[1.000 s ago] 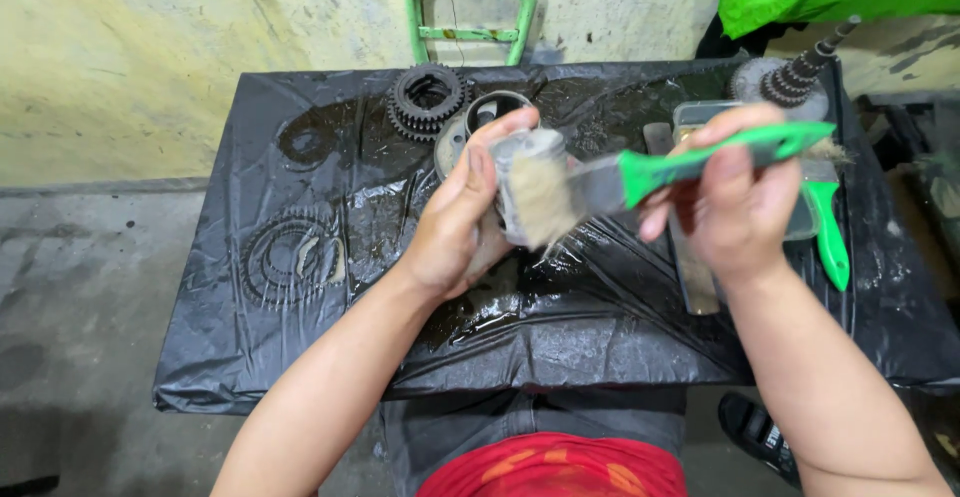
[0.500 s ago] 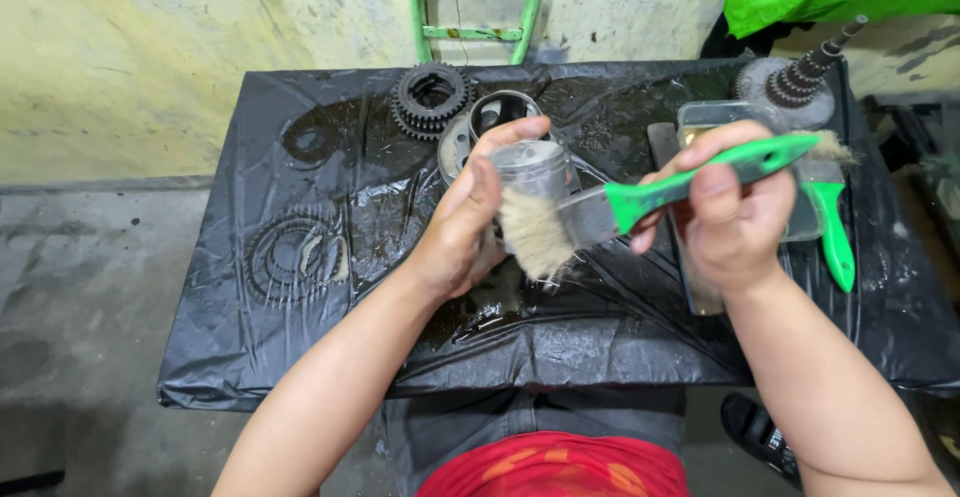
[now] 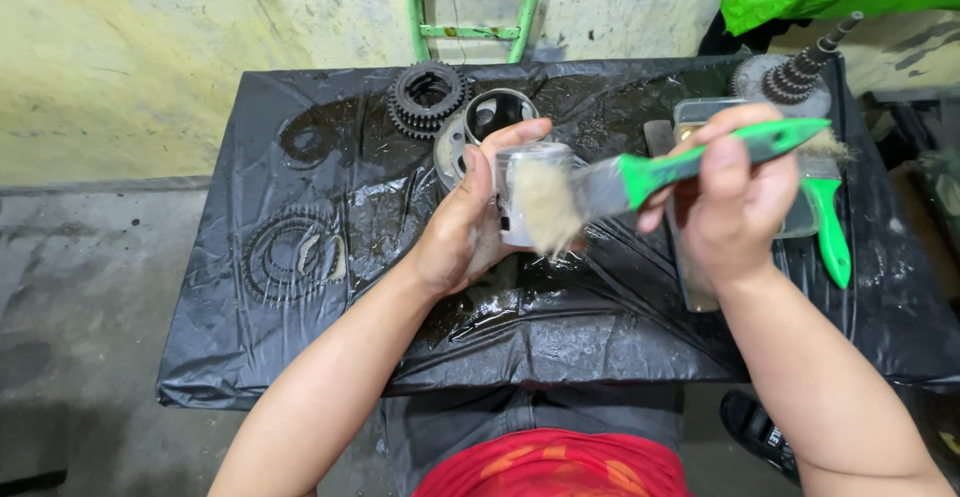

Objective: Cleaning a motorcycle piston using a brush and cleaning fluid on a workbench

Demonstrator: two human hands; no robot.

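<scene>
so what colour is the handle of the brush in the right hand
Bright green handle, seen in the head view, with pale tan bristles.

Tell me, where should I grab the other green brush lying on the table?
By its green handle, coming from the near edge of the table, I'd say. The handle points toward you with nothing lying on it, while the bristle end sits by the tray behind the right hand.

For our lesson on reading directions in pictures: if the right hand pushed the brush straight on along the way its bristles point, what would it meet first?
The right hand aims the green-handled brush leftward; its bristles seem to be already on the metal cylinder in the left hand, though depth is unclear.
</scene>
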